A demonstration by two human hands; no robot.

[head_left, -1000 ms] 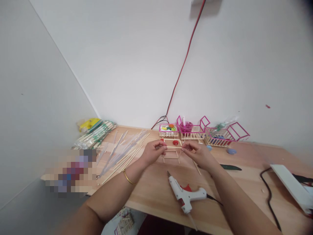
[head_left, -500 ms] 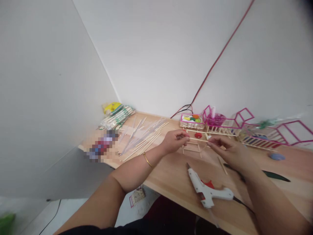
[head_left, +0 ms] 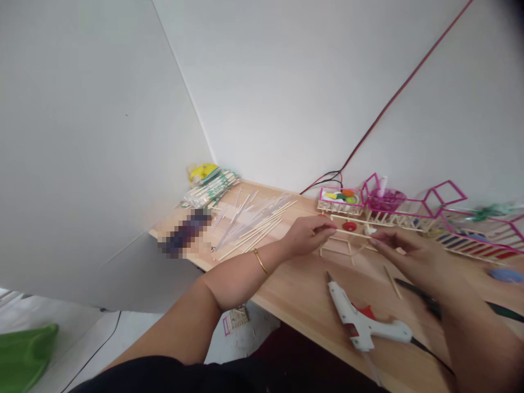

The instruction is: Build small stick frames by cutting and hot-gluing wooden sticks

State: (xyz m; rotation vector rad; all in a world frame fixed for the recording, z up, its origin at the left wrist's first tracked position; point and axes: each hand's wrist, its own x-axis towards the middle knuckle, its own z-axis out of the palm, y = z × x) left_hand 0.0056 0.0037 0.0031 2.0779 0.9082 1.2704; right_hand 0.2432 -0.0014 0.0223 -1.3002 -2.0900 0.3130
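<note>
A thin wooden stick [head_left: 352,233] spans the gap between my two hands. My left hand [head_left: 308,234], with a gold bangle on its wrist, pinches the stick's left end. The fingers of my right hand [head_left: 403,248] close on its right end. Below and behind the stick is a small frame of pale sticks [head_left: 336,252] on the wooden table [head_left: 295,284]; my fingers partly hide it. A red round piece [head_left: 349,226] lies just beyond the stick. The white glue gun [head_left: 355,316] rests nearer the front edge, its nozzle pointing away.
Loose sticks [head_left: 262,226] and packaged sticks [head_left: 216,185] lie left. Pink-edged stick baskets [head_left: 339,206] and a purple cup [head_left: 387,200] stand at the back right. A short stick [head_left: 393,282], dark green tool and blue lump [head_left: 506,274] lie right.
The view has shifted left, so the table's things appear farther right. Both hands still hold the stick above the small frame, in nearly the same pose.
</note>
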